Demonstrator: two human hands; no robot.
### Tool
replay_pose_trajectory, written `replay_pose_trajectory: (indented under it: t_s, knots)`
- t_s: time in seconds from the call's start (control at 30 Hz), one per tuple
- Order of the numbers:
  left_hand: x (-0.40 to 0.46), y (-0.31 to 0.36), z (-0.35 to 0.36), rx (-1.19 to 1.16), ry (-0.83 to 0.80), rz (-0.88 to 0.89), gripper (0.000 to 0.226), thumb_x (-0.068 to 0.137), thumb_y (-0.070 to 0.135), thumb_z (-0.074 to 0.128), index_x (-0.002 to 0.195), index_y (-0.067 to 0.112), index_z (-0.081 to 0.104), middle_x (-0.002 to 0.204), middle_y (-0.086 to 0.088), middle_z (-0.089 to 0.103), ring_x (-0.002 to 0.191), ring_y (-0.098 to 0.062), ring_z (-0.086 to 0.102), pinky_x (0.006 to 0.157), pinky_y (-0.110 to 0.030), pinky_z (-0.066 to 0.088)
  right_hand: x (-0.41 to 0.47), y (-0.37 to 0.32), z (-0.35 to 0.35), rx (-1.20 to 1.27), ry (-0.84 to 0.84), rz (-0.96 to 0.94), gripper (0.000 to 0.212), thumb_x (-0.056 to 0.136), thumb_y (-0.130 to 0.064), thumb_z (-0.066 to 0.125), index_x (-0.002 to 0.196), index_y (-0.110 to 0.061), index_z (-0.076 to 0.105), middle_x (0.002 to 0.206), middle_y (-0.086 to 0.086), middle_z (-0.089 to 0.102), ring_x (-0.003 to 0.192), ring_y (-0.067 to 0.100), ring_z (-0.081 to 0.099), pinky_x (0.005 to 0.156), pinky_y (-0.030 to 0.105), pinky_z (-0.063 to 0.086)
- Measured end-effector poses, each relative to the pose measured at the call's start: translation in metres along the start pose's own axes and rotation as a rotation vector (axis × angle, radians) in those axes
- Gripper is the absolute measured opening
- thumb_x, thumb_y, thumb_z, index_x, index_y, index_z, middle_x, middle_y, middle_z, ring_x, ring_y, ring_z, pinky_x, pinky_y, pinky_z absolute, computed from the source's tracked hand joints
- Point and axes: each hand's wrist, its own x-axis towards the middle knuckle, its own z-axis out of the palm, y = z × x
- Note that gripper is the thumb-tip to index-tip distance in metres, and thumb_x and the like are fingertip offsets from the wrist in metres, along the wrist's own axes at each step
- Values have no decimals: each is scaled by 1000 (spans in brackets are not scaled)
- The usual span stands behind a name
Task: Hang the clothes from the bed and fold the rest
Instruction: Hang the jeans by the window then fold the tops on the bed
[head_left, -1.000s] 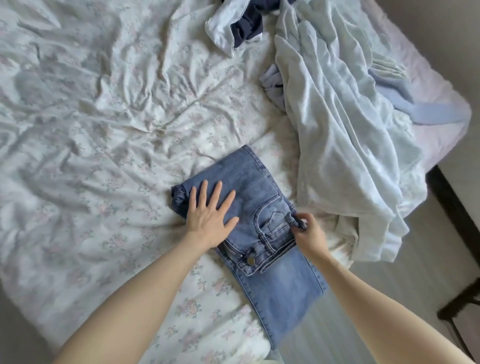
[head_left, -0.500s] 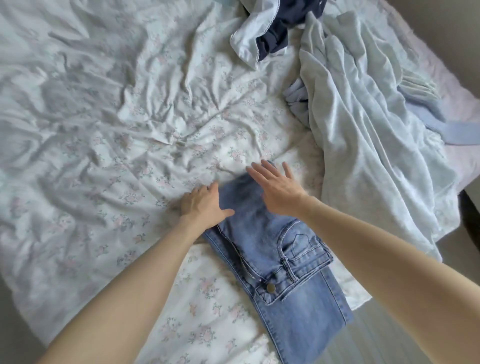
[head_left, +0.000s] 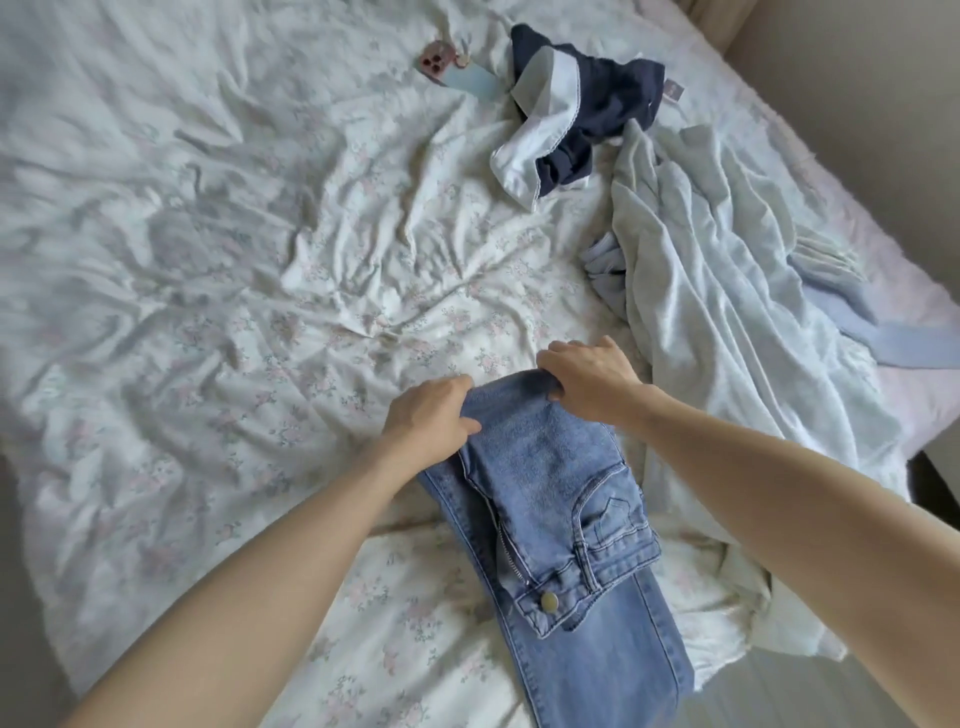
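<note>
While the waistband end of the jeans (head_left: 561, 525) lies doubled over the legs at the bed's (head_left: 208, 322) near edge, the left hand (head_left: 434, 423) and right hand (head_left: 589, 379) each curl their fingers round the far fold, a grip clamped on denim, probably to draw that fold back over. Beyond, toward the far right corner, lie a pale garment (head_left: 727, 332), a navy-and-white garment (head_left: 571, 119) and a phone (head_left: 452, 70); no containers show.
</note>
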Motion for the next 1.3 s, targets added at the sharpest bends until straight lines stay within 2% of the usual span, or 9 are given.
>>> replay_pose_trajectory:
  t_s: [0.23, 0.37, 0.67, 0.83, 0.93, 1.1, 1.2, 1.27, 1.3]
  knots:
    - [8, 30, -63, 118, 324, -6, 32, 89, 29, 61, 115, 12, 53, 106, -2, 61, 83, -24, 58, 65, -32, 40, -7, 8, -53, -28, 346, 120, 24, 81, -15, 58, 104, -16, 52, 104, 2, 55, 104, 24, 52, 85, 38, 31]
    - [9, 44, -90, 236, 575, 17, 23, 88, 25, 62, 102, 9, 52, 102, -6, 59, 86, -29, 60, 58, -33, 33, -6, 10, -80, 0, 511, 168, 21, 81, -13, 57, 102, -12, 52, 102, 7, 53, 99, 27, 50, 83, 38, 28]
    - [-61, 68, -28, 265, 549, 126, 21, 89, 10, 55, 110, 11, 55, 106, -4, 57, 90, -24, 58, 60, -31, 40, -87, 5, -28, 105, 441, 159, 22, 77, -13, 57, 99, -10, 55, 101, 8, 52, 98, 27, 50, 90, 36, 29]
    - [-119, 97, 2, 180, 457, 396, 43, 72, 3, 65, 115, 9, 64, 108, -8, 65, 93, -30, 61, 67, -36, 52, -162, 15, -2, 93, 533, 40, 24, 61, -4, 69, 83, -5, 59, 78, 12, 56, 75, 33, 59, 80, 41, 42]
    - [-157, 118, 35, 225, 417, 513, 57, 50, 5, 81, 105, 7, 69, 96, -6, 70, 79, -28, 65, 58, -29, 55, -214, 17, 29, 4, 505, -44, 41, 55, -9, 73, 95, -10, 66, 75, 6, 60, 71, 27, 62, 77, 33, 38]
    - [-193, 130, 110, 357, 261, 601, 62, 38, 25, 87, 97, 11, 72, 87, 0, 70, 72, -20, 64, 55, -22, 53, -269, 9, 93, -4, 393, -80, 69, 41, -12, 85, 107, -20, 71, 72, 0, 59, 67, 22, 62, 68, 29, 54]
    - [-207, 130, 151, 511, 40, 470, 65, 62, 42, 74, 121, 18, 59, 118, -1, 61, 108, -22, 55, 84, -29, 47, -287, -2, 131, 31, 195, -8, 71, 62, -15, 77, 128, -27, 56, 94, 2, 60, 89, 23, 60, 82, 30, 49]
    - [-208, 118, 178, 525, -231, 356, 68, 83, 50, 54, 142, 20, 34, 151, -8, 26, 141, -27, 16, 110, -48, 16, -293, -11, 159, 42, -148, 54, 70, 86, -18, 54, 146, -32, 22, 123, 2, 45, 119, 21, 43, 97, 32, 36]
    - [-208, 110, 187, 524, -335, 317, 67, 88, 52, 47, 144, 21, 29, 157, -6, 10, 144, -27, -2, 112, -55, 0, -296, -15, 171, 89, -286, 78, 69, 90, -19, 48, 148, -32, 13, 130, 2, 39, 124, 22, 38, 99, 33, 36]
